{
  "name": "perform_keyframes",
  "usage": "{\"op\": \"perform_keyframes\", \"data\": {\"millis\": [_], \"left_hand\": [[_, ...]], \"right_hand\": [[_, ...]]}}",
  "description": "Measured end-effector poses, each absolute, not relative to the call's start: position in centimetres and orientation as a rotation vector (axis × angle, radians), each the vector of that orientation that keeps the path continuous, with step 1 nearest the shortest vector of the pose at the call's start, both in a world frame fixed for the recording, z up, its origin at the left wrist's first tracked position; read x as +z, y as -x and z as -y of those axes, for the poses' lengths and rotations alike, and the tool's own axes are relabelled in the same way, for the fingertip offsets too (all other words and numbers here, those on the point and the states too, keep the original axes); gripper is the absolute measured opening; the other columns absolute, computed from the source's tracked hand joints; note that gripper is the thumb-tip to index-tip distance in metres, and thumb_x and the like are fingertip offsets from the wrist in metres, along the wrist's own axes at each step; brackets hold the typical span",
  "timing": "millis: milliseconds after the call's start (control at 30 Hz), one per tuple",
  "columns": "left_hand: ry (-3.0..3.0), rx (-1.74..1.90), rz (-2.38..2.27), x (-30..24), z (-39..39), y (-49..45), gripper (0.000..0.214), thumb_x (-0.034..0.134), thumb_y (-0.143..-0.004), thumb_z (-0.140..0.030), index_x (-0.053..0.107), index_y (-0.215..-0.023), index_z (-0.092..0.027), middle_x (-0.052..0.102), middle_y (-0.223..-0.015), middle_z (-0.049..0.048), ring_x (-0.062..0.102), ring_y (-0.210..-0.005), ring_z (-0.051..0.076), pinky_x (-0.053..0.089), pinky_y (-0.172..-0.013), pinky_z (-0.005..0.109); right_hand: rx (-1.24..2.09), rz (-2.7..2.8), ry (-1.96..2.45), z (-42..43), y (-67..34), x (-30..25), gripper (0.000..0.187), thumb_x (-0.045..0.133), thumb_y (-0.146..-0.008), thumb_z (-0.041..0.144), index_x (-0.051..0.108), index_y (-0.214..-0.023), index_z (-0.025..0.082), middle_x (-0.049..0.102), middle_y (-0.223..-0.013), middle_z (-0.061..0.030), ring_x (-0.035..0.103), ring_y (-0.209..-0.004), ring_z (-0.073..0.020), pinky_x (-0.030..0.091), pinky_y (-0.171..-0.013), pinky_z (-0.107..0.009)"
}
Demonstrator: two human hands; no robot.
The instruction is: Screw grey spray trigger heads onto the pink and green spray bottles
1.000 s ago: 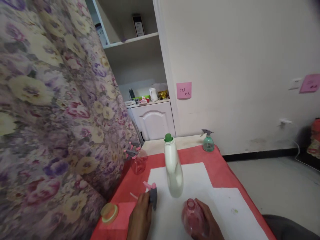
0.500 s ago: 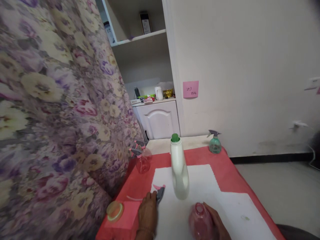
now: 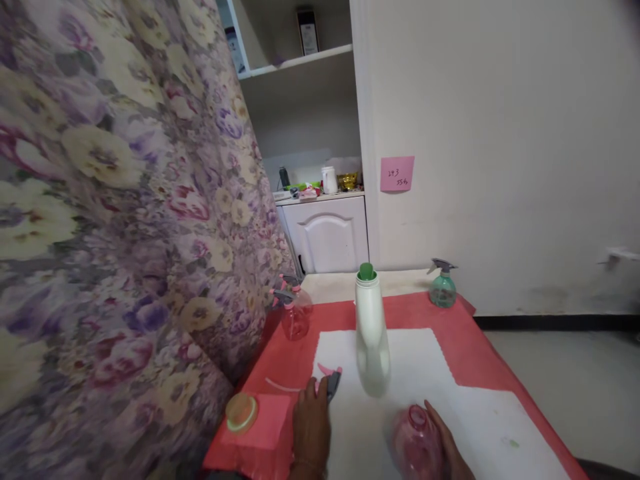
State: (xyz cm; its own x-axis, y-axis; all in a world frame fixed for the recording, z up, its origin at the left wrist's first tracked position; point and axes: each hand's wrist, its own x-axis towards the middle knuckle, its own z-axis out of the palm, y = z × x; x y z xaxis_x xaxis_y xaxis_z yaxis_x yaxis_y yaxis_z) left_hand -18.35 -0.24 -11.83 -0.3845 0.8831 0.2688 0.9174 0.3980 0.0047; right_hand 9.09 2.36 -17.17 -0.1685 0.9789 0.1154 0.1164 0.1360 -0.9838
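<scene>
Here, we are cupping the pink bottle [image 3: 416, 440] in our right hand [image 3: 453, 448], the grip wrapping its side, just in front of the white bottle [image 3: 373, 333] standing on the surface [image 3: 460, 347]. Our left hand [image 3: 311, 427] is touching the spray head [image 3: 331, 383] lying just left of the white bottle. Whether that grip is closing on it, we cannot tell.

Spray head and bottle held on white mat.
Left hand [image 3: 311, 427] grips spray head [image 3: 331, 383]; pink bottle [image 3: 417, 440] is cupped by right hand [image 3: 450, 447]; white bottle [image 3: 373, 333] stands beyond both.
</scene>
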Motion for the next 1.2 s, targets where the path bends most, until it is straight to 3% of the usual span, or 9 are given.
{"op": "perform_keyframes", "data": {"millis": [100, 300, 433, 633, 967, 1067, 1200], "left_hand": [[1.594, -0.238, 2.447, -11.7, 0.2, 18.3, 0.054, 0.033, -0.088, -0.002, 0.054, -0.132, -0.025, 0.058, -0.130, 0.0086, 0.055, -0.105, 0.021, 0.042, -0.088, 0.032], [1.615, -0.255, 2.438, -11.6, 0.1, 18.6, 0.056, 0.032, -0.089, -0.001, 0.047, -0.139, -0.021, 0.060, -0.126, 0.0107, 0.056, -0.105, 0.021, 0.042, -0.088, 0.033], [1.622, -0.257, 2.425, -11.4, 0.0, 18.7, 0.055, 0.029, -0.090, 0.000, 0.046, -0.139, -0.019, 0.060, -0.127, 0.0122, 0.057, -0.108, 0.023, 0.043, -0.088, 0.034], [1.627, -0.289, 2.425, -11.3, -0.4, 19.0, 0.054, 0.030, -0.090, 0.001, 0.048, -0.137, -0.017, 0.060, -0.127, 0.0114, 0.056, -0.112, 0.022, 0.043, -0.090, 0.031], [1.664, -0.297, 2.414, -10.4, -0.6, 19.1, 0.053, 0.026, -0.091, 0.000, 0.050, -0.136, -0.016, 0.063, -0.123, 0.0126, 0.060, -0.106, 0.023, 0.045, -0.088, 0.035], [1.669, -0.309, 2.435, -10.7, -0.8, 19.3, 0.055, 0.024, -0.090, 0.001, 0.049, -0.137, -0.016, 0.062, -0.126, 0.0133, 0.061, -0.106, 0.024, 0.046, -0.086, 0.036], [1.651, -0.342, 2.424, -11.5, -1.0, 19.9, 0.057, 0.025, -0.089, 0.002, 0.051, -0.136, -0.017, 0.062, -0.127, 0.0123, 0.061, -0.106, 0.023, 0.047, -0.087, 0.034]], "right_hand": [[1.107, 1.545, 1.110, -2.2, -9.4, -16.4, 0.091, 0.079, -0.063, 0.037, 0.038, -0.144, 0.028, 0.059, -0.136, -0.0122, 0.056, -0.125, -0.0392, 0.053, -0.099, -0.046], [1.022, 1.596, 1.117, -1.8, -9.5, -15.2, 0.077, 0.070, -0.066, 0.032, 0.045, -0.138, 0.025, 0.059, -0.136, -0.0117, 0.054, -0.128, -0.0349, 0.049, -0.103, -0.042], [1.039, 1.566, 1.066, -1.8, -9.2, -14.8, 0.075, 0.070, -0.067, 0.038, 0.045, -0.136, 0.023, 0.056, -0.140, -0.0121, 0.052, -0.130, -0.0328, 0.045, -0.107, -0.042], [1.003, 1.520, 1.069, -1.7, -9.1, -13.1, 0.058, 0.063, -0.079, 0.045, 0.050, -0.132, 0.025, 0.059, -0.136, -0.0119, 0.055, -0.127, -0.0316, 0.046, -0.106, -0.043], [0.995, 1.514, 0.979, -4.6, -11.1, -10.7, 0.081, 0.070, -0.066, 0.039, 0.039, -0.138, 0.025, 0.052, -0.142, -0.0132, 0.050, -0.131, -0.0323, 0.040, -0.109, -0.049], [0.928, 1.549, 0.974, -6.1, -12.5, -8.7, 0.081, 0.069, -0.066, 0.030, 0.036, -0.140, 0.026, 0.048, -0.144, -0.0119, 0.047, -0.133, -0.0323, 0.037, -0.111, -0.051], [0.788, 1.610, 0.976, -8.5, -13.6, -5.5, 0.079, 0.071, -0.067, 0.027, 0.039, -0.139, 0.026, 0.051, -0.141, -0.0116, 0.050, -0.130, -0.0317, 0.042, -0.107, -0.049]]}}
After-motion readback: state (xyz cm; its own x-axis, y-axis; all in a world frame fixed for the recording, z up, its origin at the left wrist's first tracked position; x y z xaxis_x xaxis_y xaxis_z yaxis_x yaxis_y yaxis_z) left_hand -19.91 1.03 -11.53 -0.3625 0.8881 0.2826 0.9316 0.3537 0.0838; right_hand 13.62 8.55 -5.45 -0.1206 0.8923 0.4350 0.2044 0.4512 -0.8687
